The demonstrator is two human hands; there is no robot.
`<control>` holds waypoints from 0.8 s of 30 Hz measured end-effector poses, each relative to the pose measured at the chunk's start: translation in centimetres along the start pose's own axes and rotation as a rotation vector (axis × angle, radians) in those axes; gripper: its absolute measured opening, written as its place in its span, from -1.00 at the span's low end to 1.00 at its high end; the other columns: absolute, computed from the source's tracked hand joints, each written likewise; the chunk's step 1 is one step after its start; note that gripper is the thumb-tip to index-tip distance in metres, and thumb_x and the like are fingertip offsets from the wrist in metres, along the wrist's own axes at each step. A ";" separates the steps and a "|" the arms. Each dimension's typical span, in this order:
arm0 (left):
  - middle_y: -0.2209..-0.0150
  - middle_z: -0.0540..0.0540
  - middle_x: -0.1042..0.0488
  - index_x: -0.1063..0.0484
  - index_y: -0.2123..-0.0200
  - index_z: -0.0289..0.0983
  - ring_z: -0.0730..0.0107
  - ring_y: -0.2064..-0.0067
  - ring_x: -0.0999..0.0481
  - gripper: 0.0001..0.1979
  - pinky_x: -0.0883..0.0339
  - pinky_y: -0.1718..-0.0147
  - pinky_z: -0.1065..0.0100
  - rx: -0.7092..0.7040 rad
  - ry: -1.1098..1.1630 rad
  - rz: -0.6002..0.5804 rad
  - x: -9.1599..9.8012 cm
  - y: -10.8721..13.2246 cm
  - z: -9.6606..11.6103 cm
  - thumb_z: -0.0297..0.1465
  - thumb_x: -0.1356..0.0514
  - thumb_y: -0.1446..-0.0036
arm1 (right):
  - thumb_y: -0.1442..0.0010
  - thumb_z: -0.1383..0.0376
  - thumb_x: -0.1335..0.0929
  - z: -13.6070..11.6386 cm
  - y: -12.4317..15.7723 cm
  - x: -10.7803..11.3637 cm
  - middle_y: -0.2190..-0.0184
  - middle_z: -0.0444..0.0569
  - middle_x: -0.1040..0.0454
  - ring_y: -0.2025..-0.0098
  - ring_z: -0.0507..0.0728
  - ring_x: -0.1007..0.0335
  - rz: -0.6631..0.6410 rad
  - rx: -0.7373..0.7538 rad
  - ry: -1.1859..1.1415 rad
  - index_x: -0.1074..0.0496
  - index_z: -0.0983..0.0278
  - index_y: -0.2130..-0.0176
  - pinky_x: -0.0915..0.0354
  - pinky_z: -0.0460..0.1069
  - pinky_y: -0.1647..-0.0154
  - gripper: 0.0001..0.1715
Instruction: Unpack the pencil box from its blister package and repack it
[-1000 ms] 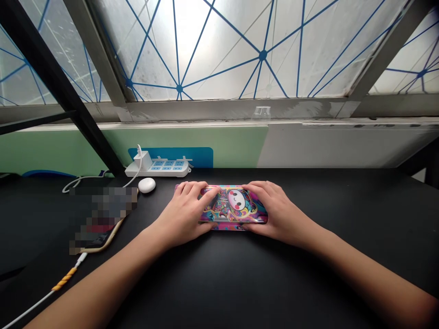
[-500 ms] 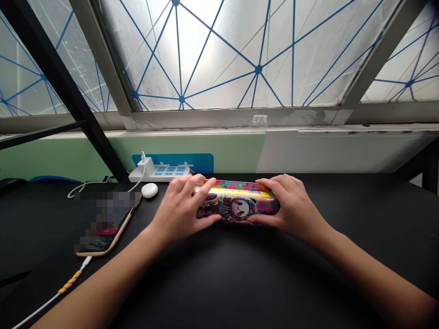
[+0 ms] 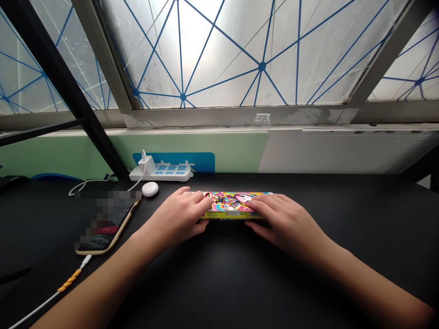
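Note:
A long box [image 3: 226, 202] with bright cartoon print and a yellow near side lies on the black desk in front of me. My left hand [image 3: 185, 210] grips its left end, fingers over the top and thumb at the near lower edge. Around the right end, my right hand [image 3: 283, 217] is closed in the same way, its fingers resting on the printed top and its thumb by the near edge. Both ends of the box are partly hidden under my hands.
On the left of the black desk [image 3: 222, 278] lies a phone [image 3: 113, 228], its screen blurred, with a charging cable [image 3: 70, 280] plugged in. A small white rounded case [image 3: 150, 189] sits beside it. Behind stands a white power strip [image 3: 171, 172] with a charger [image 3: 146, 165].
The box has been turned, so a different printed face is upward and a yellow side faces me. Both hands have shifted their hold, fingers now flatter over the top.

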State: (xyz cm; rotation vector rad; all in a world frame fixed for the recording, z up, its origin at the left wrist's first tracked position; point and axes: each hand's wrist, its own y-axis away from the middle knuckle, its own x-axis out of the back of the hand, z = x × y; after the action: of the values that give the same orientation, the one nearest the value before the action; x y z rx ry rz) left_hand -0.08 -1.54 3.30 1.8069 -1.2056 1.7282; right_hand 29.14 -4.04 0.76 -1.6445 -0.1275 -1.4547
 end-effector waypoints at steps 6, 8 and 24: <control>0.20 -0.13 -0.49 -0.45 0.15 -0.26 0.13 0.20 -0.50 -0.70 -0.36 0.15 0.16 0.027 0.092 -0.073 0.3 0.0 0.0 -0.25 -0.35 -0.10 | -0.38 0.23 -0.30 -1.8 -0.2 -0.3 -0.11 0.22 -0.52 -0.13 0.34 -0.47 -0.111 0.037 -0.047 -0.42 0.33 -0.09 -0.43 0.23 -0.06 -0.65; 0.23 -0.12 -0.48 -0.47 0.16 -0.26 0.13 0.21 -0.49 -0.60 -0.36 0.20 0.18 0.063 0.162 -0.086 0.4 0.1 -0.5 -0.08 -0.36 -0.10 | -0.39 0.21 -0.30 -1.7 -0.2 -0.3 -0.13 0.22 -0.51 -0.16 0.33 -0.45 -0.144 0.040 -0.066 -0.41 0.32 -0.12 -0.43 0.24 -0.08 -0.63; 0.37 -0.04 -0.51 -0.41 0.08 -0.17 0.21 0.35 -0.47 -0.77 -0.13 0.44 0.33 0.785 0.710 -0.017 -2.5 1.2 -5.6 -0.24 -0.17 -0.23 | -0.38 0.06 -0.30 -1.0 0.0 -0.5 -0.30 0.20 -0.36 -0.31 0.38 -0.27 -0.273 0.035 -0.117 -0.33 0.32 -0.26 -0.33 0.32 -0.23 -0.41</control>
State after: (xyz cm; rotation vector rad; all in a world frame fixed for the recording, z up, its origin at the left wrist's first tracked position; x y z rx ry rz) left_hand -4.29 2.81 1.63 1.2561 -0.2192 2.7236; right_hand 28.29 -4.46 0.19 -1.7341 -0.4556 -1.5467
